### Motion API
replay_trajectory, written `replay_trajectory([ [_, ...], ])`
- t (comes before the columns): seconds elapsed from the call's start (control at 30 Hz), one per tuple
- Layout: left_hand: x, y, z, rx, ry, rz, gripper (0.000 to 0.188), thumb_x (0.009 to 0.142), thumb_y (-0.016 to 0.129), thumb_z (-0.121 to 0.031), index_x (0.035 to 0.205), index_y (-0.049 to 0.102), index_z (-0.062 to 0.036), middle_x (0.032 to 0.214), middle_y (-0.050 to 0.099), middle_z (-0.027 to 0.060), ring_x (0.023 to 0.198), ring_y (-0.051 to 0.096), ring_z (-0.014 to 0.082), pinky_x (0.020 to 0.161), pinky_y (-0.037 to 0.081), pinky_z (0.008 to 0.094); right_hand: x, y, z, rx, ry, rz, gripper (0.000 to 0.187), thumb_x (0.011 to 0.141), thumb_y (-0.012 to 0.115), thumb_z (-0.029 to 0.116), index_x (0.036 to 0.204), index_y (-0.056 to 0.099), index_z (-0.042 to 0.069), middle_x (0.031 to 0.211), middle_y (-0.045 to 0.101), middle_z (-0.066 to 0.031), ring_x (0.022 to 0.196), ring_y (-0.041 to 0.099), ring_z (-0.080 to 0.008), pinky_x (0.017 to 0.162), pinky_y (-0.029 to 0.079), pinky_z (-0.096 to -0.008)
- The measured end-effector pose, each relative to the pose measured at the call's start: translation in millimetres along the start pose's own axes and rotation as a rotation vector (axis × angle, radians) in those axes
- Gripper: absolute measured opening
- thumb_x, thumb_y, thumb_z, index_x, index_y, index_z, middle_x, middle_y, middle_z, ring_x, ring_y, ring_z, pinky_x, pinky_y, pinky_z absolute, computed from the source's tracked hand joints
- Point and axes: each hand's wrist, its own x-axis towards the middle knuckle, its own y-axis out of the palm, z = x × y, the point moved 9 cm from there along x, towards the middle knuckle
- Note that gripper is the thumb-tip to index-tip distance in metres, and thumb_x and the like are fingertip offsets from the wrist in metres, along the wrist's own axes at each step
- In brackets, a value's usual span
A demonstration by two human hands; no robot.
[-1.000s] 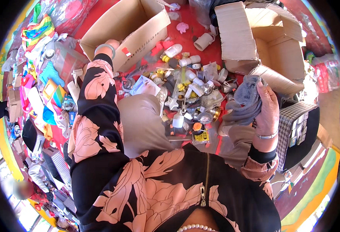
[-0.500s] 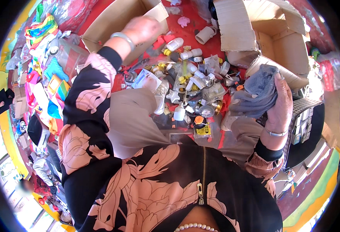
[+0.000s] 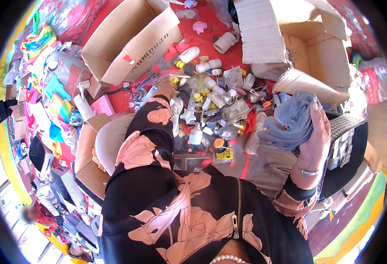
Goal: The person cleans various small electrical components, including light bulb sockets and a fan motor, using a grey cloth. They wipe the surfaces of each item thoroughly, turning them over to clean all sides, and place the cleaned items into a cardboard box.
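Note:
My right hand (image 3: 315, 145) grips a grey fuzzy cloth (image 3: 290, 125), fingers behind it and thumb along its edge, to the right of a heap of small items. At the heap's left side, my left hand (image 3: 165, 89) reaches down; its fingers are hidden among the things, so what it touches cannot be made out. About it lie a white rounded device (image 3: 189, 54), a white star-shaped piece (image 3: 188, 116), white and yellow plastic fittings (image 3: 209, 66), a small white bottle-like piece (image 3: 195, 136) and a round orange-topped piece (image 3: 219, 143).
An open cardboard box (image 3: 154, 48) stands at the far left, another (image 3: 264, 35) at the far right. A smaller carton (image 3: 88, 163) is by my left leg. Colourful fabrics and toys (image 3: 55, 88) crowd the left edge. A white cup-like piece (image 3: 224, 42) lies on the red floor covering.
My left hand has come down from over the far left box into the heap's left side. My right hand keeps the grey cloth, now slightly lower in view.

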Motion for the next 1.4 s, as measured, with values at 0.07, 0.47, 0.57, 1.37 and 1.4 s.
replay_trajectory([
  [0.07,1.8,4.4,4.9,-0.009,-0.019,-0.007,0.053,0.075,0.064,-0.020,0.120,0.048,0.0025,0.122,0.050,0.0231,0.111,0.053,0.0327,0.093,0.042,0.0397,-2.6,7.9,0.0,-0.004,0.000,0.026,0.025,0.088,0.057,0.015,0.104,0.059,-0.003,0.099,0.064,-0.0110,0.090,0.063,-0.0182,0.082,0.051,-0.0314],
  [0.47,-123.0,-148.0,-113.1,-0.519,0.557,-0.788,0.044,0.067,0.066,-0.002,0.106,0.050,-0.0112,0.117,0.046,0.0222,0.104,0.051,0.0411,0.085,0.045,0.0440,-5.5,38.1,-7.6,0.149,0.063,0.140,0.025,0.090,0.055,0.017,0.106,0.058,-0.002,0.100,0.064,-0.0097,0.088,0.061,-0.0175,0.080,0.049,-0.0296],
  [0.57,-208.4,-212.6,-172.9,-0.582,0.877,-0.850,0.043,0.065,0.066,0.005,0.102,0.051,-0.0097,0.123,0.040,0.0210,0.107,0.049,0.0403,0.087,0.045,0.0418,-12.6,46.7,15.5,0.391,-0.006,0.320,0.029,0.091,0.052,0.020,0.112,0.056,0.000,0.109,0.061,-0.0091,0.099,0.058,-0.0194,0.090,0.045,-0.0337],
  [1.37,-345.0,-256.9,-252.2,-1.942,1.140,0.384,0.080,0.077,0.068,-0.040,0.137,0.025,-0.0095,0.130,0.041,0.0066,0.121,0.040,0.0229,0.102,0.032,0.0391,-24.8,97.2,24.9,0.369,-0.263,0.259,0.016,0.091,0.052,0.012,0.100,0.062,0.002,0.100,0.062,-0.0057,0.088,0.058,-0.0109,0.079,0.047,-0.0236],
  [1.4,-339.7,-256.1,-251.1,-1.995,1.142,0.430,0.079,0.077,0.068,-0.038,0.137,0.026,-0.0095,0.128,0.043,0.0058,0.120,0.042,0.0217,0.101,0.034,0.0376,-22.0,95.3,23.4,0.423,-0.215,0.262,0.018,0.092,0.050,0.012,0.102,0.061,0.001,0.102,0.062,-0.0075,0.090,0.059,-0.0123,0.081,0.047,-0.0248],
])
